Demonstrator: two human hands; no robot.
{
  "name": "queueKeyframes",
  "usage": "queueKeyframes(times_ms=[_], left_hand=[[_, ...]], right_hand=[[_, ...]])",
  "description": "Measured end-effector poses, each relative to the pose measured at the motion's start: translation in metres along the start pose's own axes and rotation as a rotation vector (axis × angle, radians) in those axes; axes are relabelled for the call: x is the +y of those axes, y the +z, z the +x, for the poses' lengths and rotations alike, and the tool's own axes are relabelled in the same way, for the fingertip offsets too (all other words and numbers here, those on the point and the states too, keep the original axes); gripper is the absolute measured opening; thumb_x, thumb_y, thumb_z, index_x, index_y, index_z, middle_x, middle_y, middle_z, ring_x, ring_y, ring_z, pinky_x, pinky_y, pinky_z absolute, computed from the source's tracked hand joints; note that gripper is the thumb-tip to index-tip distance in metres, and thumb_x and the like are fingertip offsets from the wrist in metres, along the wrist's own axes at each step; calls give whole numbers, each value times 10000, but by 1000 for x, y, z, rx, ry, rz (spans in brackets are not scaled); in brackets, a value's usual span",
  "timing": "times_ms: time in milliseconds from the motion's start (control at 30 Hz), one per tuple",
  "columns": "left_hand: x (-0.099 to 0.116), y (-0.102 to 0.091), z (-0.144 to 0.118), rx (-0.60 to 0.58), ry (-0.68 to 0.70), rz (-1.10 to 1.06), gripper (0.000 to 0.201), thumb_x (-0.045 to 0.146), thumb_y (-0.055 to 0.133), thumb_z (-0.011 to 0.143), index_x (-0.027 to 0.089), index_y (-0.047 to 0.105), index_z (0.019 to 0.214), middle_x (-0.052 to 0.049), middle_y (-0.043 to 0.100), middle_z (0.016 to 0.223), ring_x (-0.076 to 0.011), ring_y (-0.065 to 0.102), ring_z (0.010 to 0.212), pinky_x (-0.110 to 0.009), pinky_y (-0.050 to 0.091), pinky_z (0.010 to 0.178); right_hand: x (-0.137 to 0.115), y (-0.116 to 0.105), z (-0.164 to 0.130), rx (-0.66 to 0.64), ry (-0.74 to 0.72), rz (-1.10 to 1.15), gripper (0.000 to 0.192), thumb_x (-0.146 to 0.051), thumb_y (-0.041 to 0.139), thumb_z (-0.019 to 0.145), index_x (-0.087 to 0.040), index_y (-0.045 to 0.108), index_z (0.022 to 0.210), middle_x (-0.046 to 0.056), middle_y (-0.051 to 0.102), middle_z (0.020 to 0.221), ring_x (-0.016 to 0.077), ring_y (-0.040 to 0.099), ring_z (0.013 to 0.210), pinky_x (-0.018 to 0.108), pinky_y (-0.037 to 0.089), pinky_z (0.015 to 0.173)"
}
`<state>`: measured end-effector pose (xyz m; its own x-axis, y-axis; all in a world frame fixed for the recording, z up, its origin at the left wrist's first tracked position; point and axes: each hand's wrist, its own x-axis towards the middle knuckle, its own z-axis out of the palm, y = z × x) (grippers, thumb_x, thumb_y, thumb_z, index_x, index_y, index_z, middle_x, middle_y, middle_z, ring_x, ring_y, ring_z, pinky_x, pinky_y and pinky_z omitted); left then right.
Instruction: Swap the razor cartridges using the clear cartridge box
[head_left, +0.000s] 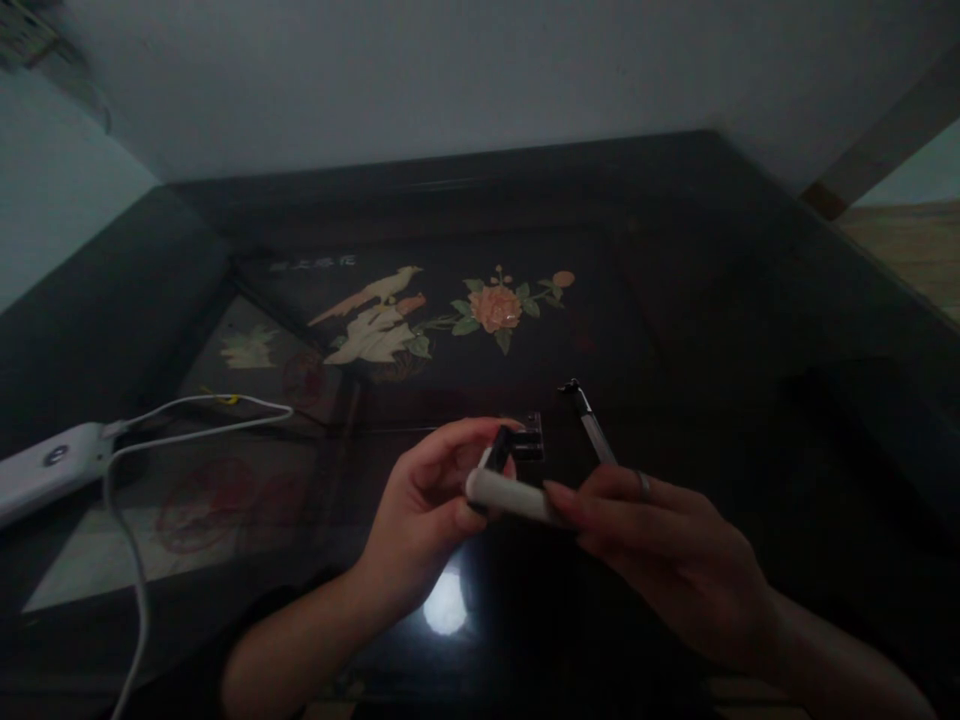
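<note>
- A white cylindrical handle [508,495] (it looks like the grip of a selfie stick) is held level in the air above the middle of the dark table [750,330], between both hands.
- At its left end sits a small black folding part [501,447]; a thin metal rod [594,428] rises behind the right hand, though whether it joins the handle is hidden.
- The left hand [424,510] pinches the black part between thumb and fingertips, fingers closed snugly on it.
- The right hand [660,550] is wrapped round the handle's other end, fingers curled shut over it, a ring showing.
- Risk, as I judge it: the light is dim and the pinch is small, so the black part could slip or snap back onto a fingertip.
- Farther left a white power bank [45,470] lies on the table with its white cable [135,560] looping near the left forearm; an elbow could snag it and drag the bank.
</note>
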<state>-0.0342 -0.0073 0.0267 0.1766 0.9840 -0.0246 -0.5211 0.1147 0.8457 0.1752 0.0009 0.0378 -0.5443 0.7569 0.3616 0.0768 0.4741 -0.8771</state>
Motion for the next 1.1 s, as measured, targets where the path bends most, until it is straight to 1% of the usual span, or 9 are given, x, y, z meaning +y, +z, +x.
queueKeyframes(times_ms=[67,233,400,567,667,733,900,1033,1100], left_hand=[[0,0,0,9,0,6,374,273,827,703,229,726,1061,-28,691,835,-121,582,695,-203,489,636],[-2,0,-1,5,15,4,379,272,816,721,242,715,1085,-23,701,845,-106,573,660,-190,476,621],[1,3,0,-3,-9,-5,355,267,812,724,250,722,1067,-8,696,840,-111,588,710,-181,486,655],[2,6,-1,5,3,-8,376,310,832,700,259,724,1056,1,683,798,-102,578,672,-189,489,656],[3,6,0,7,14,8,379,331,836,690,255,723,1044,-6,682,801,-111,586,671,-193,489,631],[2,7,0,10,3,12,379,327,831,697,254,720,1052,-11,687,813,-114,591,679,-189,486,623],[1,7,-2,1,10,-21,368,322,831,701,270,725,1050,11,695,804,-91,585,681,-165,481,658],[1,7,-2,8,24,13,371,318,819,715,271,719,1069,0,698,846,-98,584,682,-179,486,654],[1,7,-2,11,15,20,361,316,815,719,273,721,1065,-11,703,860,-114,593,693,-201,490,655]], right_hand=[[0,0,0,-26,-15,20,539,-58,506,925,-365,526,1368,0,635,874,82,583,655,155,491,556],[0,1,1,85,101,-86,502,-76,540,913,-350,569,1333,14,678,913,114,620,719,188,517,596],[1,2,1,-5,-8,46,530,-49,524,911,-348,552,1349,-1,641,866,82,583,651,153,493,551],[1,0,2,100,51,-87,512,-68,526,918,-345,555,1347,14,670,894,112,617,716,189,521,603],[0,-1,3,23,-19,-25,487,-91,524,932,-343,555,1348,4,658,858,87,597,646,159,498,542],[0,-1,3,0,-25,-15,485,-90,526,933,-346,558,1344,0,655,849,81,595,636,151,497,541],[1,0,1,121,78,-137,502,-72,538,915,-340,566,1338,19,682,909,125,628,745,198,530,615],[0,0,0,4,4,-22,488,-77,526,920,-330,572,1335,5,654,865,86,582,632,162,485,532],[0,0,0,10,13,-28,480,-84,527,921,-331,575,1330,5,662,865,88,591,637,165,479,525]])
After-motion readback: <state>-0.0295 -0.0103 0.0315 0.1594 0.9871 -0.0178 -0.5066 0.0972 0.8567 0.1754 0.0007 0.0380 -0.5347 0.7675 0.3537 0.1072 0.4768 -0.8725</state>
